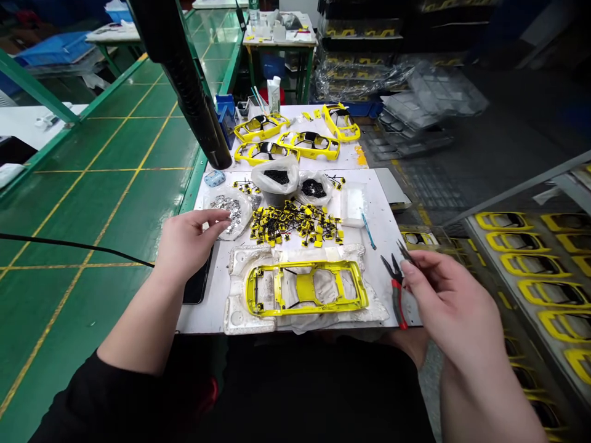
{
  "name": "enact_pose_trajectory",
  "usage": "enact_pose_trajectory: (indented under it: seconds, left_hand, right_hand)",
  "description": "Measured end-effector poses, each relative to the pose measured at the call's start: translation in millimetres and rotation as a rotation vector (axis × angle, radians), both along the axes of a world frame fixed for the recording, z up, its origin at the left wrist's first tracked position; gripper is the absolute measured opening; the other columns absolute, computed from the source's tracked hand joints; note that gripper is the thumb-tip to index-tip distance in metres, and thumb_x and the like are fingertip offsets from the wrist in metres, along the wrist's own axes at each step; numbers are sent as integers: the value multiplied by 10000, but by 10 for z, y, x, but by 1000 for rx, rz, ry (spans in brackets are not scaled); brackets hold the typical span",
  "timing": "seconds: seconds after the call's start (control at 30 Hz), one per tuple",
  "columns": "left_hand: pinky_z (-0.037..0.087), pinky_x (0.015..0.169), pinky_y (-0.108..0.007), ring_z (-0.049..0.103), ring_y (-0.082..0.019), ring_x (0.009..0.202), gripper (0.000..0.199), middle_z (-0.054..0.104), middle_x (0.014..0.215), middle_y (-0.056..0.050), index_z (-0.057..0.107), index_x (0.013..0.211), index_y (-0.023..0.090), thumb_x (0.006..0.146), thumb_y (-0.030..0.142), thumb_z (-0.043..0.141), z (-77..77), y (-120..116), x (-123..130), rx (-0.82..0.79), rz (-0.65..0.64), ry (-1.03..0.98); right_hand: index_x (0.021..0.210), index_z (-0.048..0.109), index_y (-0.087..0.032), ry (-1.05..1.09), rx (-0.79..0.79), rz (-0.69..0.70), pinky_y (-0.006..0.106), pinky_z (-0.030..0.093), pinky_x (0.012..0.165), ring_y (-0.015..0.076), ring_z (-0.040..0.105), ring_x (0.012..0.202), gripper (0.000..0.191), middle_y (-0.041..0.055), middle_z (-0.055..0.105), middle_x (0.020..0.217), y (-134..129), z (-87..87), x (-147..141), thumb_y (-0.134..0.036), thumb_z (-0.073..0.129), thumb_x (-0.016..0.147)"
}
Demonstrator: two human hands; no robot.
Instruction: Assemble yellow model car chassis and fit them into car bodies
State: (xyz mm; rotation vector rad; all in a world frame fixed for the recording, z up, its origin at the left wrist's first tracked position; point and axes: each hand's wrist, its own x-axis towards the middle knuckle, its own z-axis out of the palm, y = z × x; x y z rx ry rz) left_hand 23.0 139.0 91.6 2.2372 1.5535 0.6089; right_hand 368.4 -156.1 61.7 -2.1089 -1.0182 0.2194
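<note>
My left hand (182, 243) is at the edge of a clear plastic bag of small silver pieces (233, 212). Its thumb and forefinger are closed in a pinch, and whatever lies between the tips is too small to make out. Over the table's right side, my right hand (455, 301) grips dark tweezers (405, 251), their points aimed up and left. Just left of that hand lie red-handled pliers (397, 295). Between my hands, a yellow toy car body shell (305, 288) rests upside down in a white foam cradle (237, 317).
Behind the shell spreads a pile of small yellow-and-black parts (295, 221), with a bag of black pieces (277, 178) beyond. Several yellow car shells (309, 144) stand farther back. A black pole (184, 80) hangs at upper left. Trays of shells (530, 264) are at right.
</note>
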Motion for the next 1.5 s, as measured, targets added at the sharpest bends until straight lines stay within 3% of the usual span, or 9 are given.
enact_pose_trajectory:
  seconds: [0.1,0.17,0.27,0.37,0.5,0.8,1.5]
  left_hand:
    - [579,804,-375,784,-246,872,223,887,1015,-18,921,1137,343,976,437,797,109,-331,-26,-21,-97,-221]
    - [604,880,-372,811,-243,979,169,892,1070,-11,918,1119,355,994,377,806,154,-547,-28,-85,-199,-373]
    - [615,834,-343,816,-218,942,175,892,1070,-21,909,1146,340,984,327,845,175,-819,-10,-180,-319,-499]
    - [621,806,-326,820,-206,878,272,889,1000,-34,867,1240,287,968,294,869,182,-1009,19,-301,-382,-534]
    - [612,776,-279,811,-169,837,67,871,940,-19,858,981,234,982,195,804,225,-1131,56,-371,-523,-517]
    - [609,787,-231,810,-135,830,131,866,926,6,873,999,222,976,145,769,279,-1152,96,-391,-564,-505]
    - [618,749,-300,809,-185,805,139,866,910,-23,863,970,224,953,131,761,235,-1213,16,-380,-532,-537]
  right_hand:
    - [1300,779,-335,-35,6,115,423,631,927,274,805,1044,278,52,832,1210,63,153,-182,-508,711,1092]
    - [1284,784,-339,-95,40,312,362,628,962,226,802,1081,200,19,828,1236,145,275,-345,-406,694,1118]
    - [1271,776,-300,-139,112,552,266,626,959,155,802,1047,176,-3,832,1189,288,416,-594,-258,700,1118]
    - [1253,776,-239,-146,162,648,247,611,1014,146,803,1068,165,17,840,1181,404,472,-793,-207,730,1098]
    - [1204,782,-199,-143,187,728,259,603,955,149,791,1004,127,25,837,1113,492,481,-937,-180,740,1085]
    - [1179,798,-194,-113,157,772,281,597,931,147,789,976,114,10,834,1069,531,517,-1011,-179,759,1073]
    - [1105,813,-219,-108,47,817,318,582,828,165,740,884,86,18,801,988,596,570,-1102,-238,729,1102]
